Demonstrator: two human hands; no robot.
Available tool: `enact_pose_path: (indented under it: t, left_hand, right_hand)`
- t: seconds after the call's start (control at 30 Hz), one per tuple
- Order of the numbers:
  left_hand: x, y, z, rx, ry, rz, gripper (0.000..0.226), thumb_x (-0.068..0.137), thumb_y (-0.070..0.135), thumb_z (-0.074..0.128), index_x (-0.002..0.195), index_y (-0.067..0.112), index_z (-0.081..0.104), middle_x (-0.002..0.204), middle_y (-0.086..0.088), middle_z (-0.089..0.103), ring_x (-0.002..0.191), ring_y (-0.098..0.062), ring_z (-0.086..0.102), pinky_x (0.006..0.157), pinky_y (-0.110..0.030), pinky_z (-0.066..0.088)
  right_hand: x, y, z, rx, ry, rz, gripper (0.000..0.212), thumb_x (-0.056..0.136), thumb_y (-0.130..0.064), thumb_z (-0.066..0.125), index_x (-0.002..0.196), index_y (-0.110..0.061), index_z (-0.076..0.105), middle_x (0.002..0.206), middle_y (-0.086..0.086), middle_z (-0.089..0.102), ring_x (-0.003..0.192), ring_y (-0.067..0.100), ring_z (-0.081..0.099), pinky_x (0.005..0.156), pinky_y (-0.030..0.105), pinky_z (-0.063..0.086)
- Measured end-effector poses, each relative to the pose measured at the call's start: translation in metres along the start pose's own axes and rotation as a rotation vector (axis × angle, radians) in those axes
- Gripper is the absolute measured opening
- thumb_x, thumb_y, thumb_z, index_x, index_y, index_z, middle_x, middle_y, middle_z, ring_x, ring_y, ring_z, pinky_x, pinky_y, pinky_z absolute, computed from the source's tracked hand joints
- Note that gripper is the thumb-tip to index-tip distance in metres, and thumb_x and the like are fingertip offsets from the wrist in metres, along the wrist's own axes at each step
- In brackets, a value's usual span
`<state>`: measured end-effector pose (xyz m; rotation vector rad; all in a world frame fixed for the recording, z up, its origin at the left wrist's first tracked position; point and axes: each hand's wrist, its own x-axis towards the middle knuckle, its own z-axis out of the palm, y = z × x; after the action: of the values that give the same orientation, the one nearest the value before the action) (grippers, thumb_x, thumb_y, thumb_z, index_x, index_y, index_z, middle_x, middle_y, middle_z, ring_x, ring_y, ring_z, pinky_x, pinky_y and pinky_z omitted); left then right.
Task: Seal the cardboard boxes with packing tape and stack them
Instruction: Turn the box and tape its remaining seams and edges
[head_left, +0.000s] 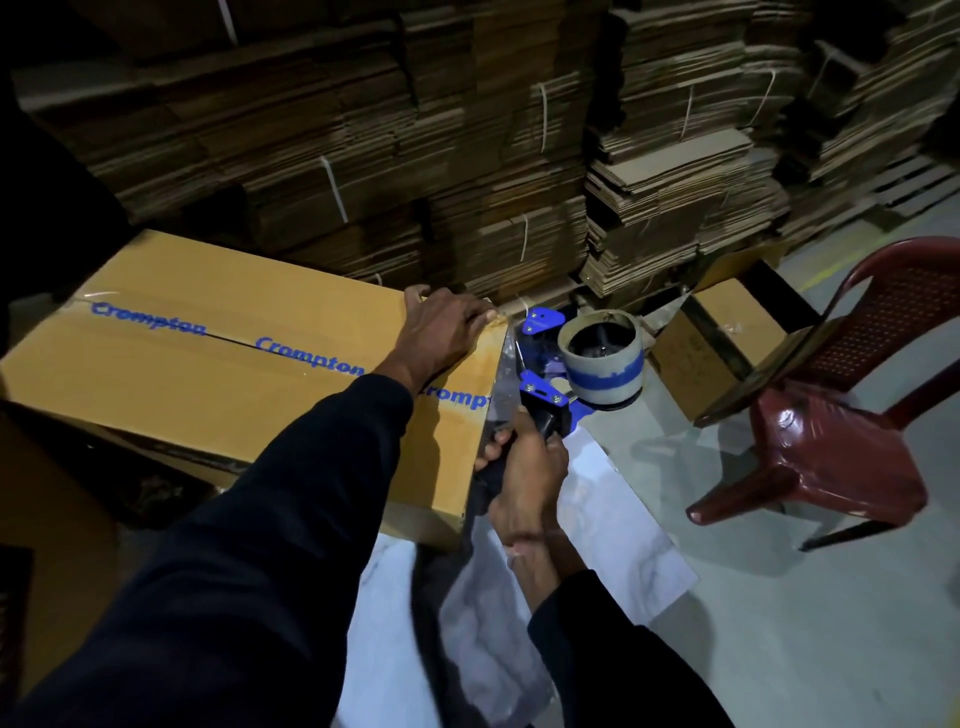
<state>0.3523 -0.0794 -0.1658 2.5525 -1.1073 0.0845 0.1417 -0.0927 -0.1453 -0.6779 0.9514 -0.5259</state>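
The right hand (524, 467) has its grip wrapped around the dark handle of a blue tape dispenser (545, 395) carrying a pale roll of packing tape (605, 358), at the right-hand end of a smooth tan cardboard box (223, 358). The left hand (441, 327) presses flat, fingers straight, on that box's taped top corner. Bundled flat corrugated cartons (467, 156) rise behind; a glossy maroon plastic chair (841, 415) stands to the right.

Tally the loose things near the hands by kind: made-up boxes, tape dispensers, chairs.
Made-up cardboard boxes: 2, the printed box and the smaller box
Tape dispensers: 1
Chairs: 1
Total: 4
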Motion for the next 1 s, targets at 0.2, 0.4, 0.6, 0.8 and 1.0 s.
enact_pose_path:
  t: [0.2,0.4,0.6,0.8,1.0]
  left_hand:
    - [-0.001,0.0,-0.001,-0.025,0.01,0.01,0.037,0.108,0.051,0.037,0.123,0.038,0.068,0.12,0.016,0.071,0.113,-0.016,0.058,0.106,-0.05,0.025]
    - [-0.002,0.002,-0.003,-0.026,0.021,0.016,0.039,0.107,0.052,0.036,0.122,0.037,0.069,0.118,0.015,0.072,0.109,-0.016,0.058,0.106,-0.051,0.026]
    - [-0.001,0.001,-0.002,-0.018,0.028,0.021,0.037,0.107,0.051,0.037,0.12,0.039,0.069,0.118,0.017,0.071,0.108,-0.015,0.058,0.103,-0.049,0.027]
    - [0.0,0.002,-0.003,0.01,0.015,0.026,0.039,0.108,0.051,0.037,0.124,0.037,0.069,0.121,0.016,0.072,0.111,-0.016,0.059,0.104,-0.049,0.027]
    - [0.001,0.001,-0.002,-0.005,0.023,0.026,0.036,0.108,0.05,0.039,0.123,0.037,0.069,0.123,0.015,0.072,0.111,-0.016,0.058,0.103,-0.049,0.026]
  right_hand:
    - [-0.001,0.006,-0.01,0.033,-0.041,0.059,0.023,0.105,-0.024,0.06,0.092,-0.008,0.049,0.059,0.007,0.04,0.044,0.019,0.037,0.043,0.026,0.035]
    - [-0.001,0.01,-0.017,0.077,-0.091,0.13,0.022,0.104,-0.026,0.06,0.098,-0.008,0.049,0.062,0.007,0.041,0.046,0.019,0.039,0.042,0.025,0.036]
    - [-0.006,0.009,-0.02,0.115,-0.099,0.128,0.027,0.104,-0.024,0.06,0.086,-0.009,0.048,0.061,0.006,0.042,0.044,0.018,0.039,0.042,0.026,0.036]
    - [-0.021,0.018,-0.033,0.109,-0.047,0.136,0.034,0.104,-0.022,0.061,0.075,-0.011,0.047,0.056,0.006,0.039,0.04,0.017,0.036,0.041,0.022,0.033]
    - [-0.027,0.022,-0.038,0.019,-0.044,0.059,0.022,0.104,-0.022,0.06,0.092,-0.009,0.047,0.057,0.006,0.039,0.042,0.017,0.034,0.043,0.024,0.032]
